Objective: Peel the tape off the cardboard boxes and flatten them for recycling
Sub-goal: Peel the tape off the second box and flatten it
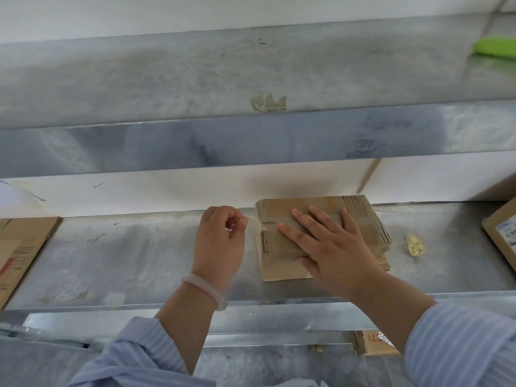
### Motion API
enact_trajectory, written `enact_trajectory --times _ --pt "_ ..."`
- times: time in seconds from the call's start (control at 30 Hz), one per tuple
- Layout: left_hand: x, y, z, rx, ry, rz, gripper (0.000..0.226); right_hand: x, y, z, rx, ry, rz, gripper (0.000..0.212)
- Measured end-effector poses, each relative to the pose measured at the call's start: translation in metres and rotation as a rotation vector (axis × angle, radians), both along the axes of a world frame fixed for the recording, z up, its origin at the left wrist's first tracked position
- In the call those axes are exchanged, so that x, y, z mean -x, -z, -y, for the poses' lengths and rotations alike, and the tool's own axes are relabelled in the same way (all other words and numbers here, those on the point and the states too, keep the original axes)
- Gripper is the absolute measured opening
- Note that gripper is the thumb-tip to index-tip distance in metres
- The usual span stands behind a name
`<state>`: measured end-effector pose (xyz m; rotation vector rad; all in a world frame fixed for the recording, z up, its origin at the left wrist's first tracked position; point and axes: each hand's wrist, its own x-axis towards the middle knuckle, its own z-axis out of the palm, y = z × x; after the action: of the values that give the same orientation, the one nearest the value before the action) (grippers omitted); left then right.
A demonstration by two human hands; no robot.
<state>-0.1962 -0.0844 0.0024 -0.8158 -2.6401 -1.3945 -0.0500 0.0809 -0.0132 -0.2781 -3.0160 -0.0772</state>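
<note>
**Tape peel in hand on a flattened box**

Peeling looks to be the step under way. The left hand [220, 241] pinches a thin strand of clear tape [254, 221] between thumb and fingertips, its grip clamped on the strand. The strand runs across to the left edge of a flattened cardboard box [368, 227]. That box lies on the metal desk [139, 261], close to the back wall. The right hand [329, 241] presses it down with straight, spread fingers, its grip apart and holding nothing.

The next move probably calls for a steady pull to the left, low along the board, with the right hand pinning the box so it cannot slide. The strand looks narrow and stringy, so it may snap. A fresh pinch closer to the box edge would help.

A crumpled wad of tape [416, 245] sits just right of the box, a likely place for this piece too. Another box [502, 233] at the right edge and a flat cardboard sheet [19, 252] at the left suggest more work remains.
</note>
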Motion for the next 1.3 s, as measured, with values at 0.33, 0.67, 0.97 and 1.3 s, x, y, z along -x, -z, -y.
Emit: enact_trajectory --times 0.33,0.67,0.97,1.3 --pt "-0.007 -0.002 0.002 0.010 0.117 -0.288 0.010 0.000 0.000 0.001 -0.012 0.007 -0.022 0.073" --pt "0.000 0.008 0.000 0.053 0.262 -0.161 0.016 0.001 0.003 0.001 -0.008 0.013 -0.044 0.074" --pt "0.043 -0.002 -0.014 -0.057 0.237 0.343 0.025 0.000 -0.005 0.006 0.121 0.051 -0.110 0.051" --pt "0.055 0.008 -0.032 -0.008 0.351 0.950 0.025 0.007 -0.004 -0.003 0.426 0.074 -0.430 0.020"
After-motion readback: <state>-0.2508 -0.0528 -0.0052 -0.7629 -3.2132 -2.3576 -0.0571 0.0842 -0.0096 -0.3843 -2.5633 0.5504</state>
